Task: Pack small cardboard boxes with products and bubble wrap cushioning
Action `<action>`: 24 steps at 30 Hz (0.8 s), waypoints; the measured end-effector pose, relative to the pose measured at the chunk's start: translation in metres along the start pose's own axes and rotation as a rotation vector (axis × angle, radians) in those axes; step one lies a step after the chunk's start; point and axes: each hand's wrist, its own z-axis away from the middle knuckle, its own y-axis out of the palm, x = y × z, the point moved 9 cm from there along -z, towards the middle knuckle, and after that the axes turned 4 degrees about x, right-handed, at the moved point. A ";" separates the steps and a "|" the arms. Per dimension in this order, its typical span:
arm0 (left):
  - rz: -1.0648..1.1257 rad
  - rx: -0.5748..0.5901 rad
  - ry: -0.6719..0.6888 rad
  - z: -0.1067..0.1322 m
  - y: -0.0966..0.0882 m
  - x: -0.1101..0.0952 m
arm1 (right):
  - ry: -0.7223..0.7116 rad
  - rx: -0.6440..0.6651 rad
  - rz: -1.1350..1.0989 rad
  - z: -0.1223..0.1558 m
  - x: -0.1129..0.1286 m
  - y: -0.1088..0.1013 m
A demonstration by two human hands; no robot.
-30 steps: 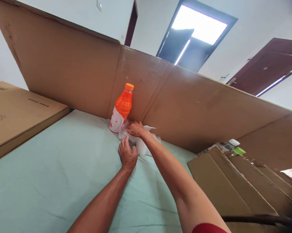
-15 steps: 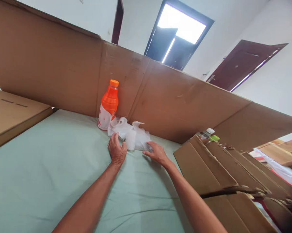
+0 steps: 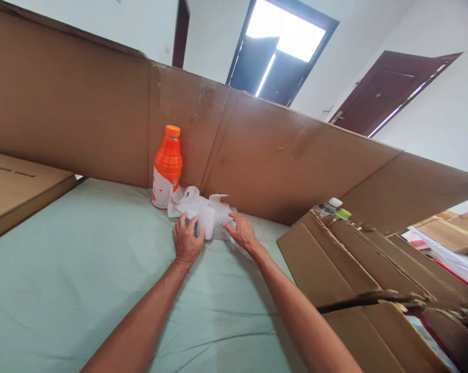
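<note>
An orange bottle (image 3: pixel 167 167) with an orange cap and white label stands upright on the pale green sheet (image 3: pixel 82 280), against a tall cardboard wall (image 3: pixel 257 160). Beside it lies a crumpled piece of white bubble wrap (image 3: pixel 202 212). My left hand (image 3: pixel 187 241) rests on the sheet at the wrap's near left edge, fingers spread and touching it. My right hand (image 3: pixel 241 233) lies on the wrap's right end, fingers stretched out over it.
A flat cardboard box (image 3: pixel 16 189) lies at the left. Torn cardboard flaps (image 3: pixel 350 269) stand at the right, with a clear bottle (image 3: pixel 329 207) and a green cap (image 3: pixel 343 213) behind them. Dark doors show beyond the wall.
My right hand left the bottle's base, swung out to the right, and now lies on the wrap's right end. The left hand stayed by the wrap. The view shifted right.
</note>
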 end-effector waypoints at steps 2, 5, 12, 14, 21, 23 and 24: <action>-0.010 0.008 0.005 0.000 0.000 -0.001 | -0.018 0.004 0.006 -0.010 0.008 0.006; -0.020 0.017 0.000 0.000 0.002 -0.001 | -0.003 -0.018 0.013 -0.015 0.007 0.007; -0.014 0.040 -0.020 0.000 0.004 0.000 | 0.044 -0.145 0.057 -0.031 0.017 -0.033; -0.014 0.044 -0.020 0.000 0.004 -0.001 | -0.054 -0.106 0.051 -0.046 0.045 -0.036; -0.012 0.046 -0.021 -0.001 0.003 0.000 | -0.330 0.078 -0.025 -0.062 0.106 -0.030; -0.008 0.048 -0.021 -0.001 0.003 -0.001 | -0.330 0.074 -0.031 -0.057 0.106 -0.031; -0.007 0.047 -0.022 0.000 0.003 -0.001 | -0.334 0.082 -0.029 -0.054 0.107 -0.029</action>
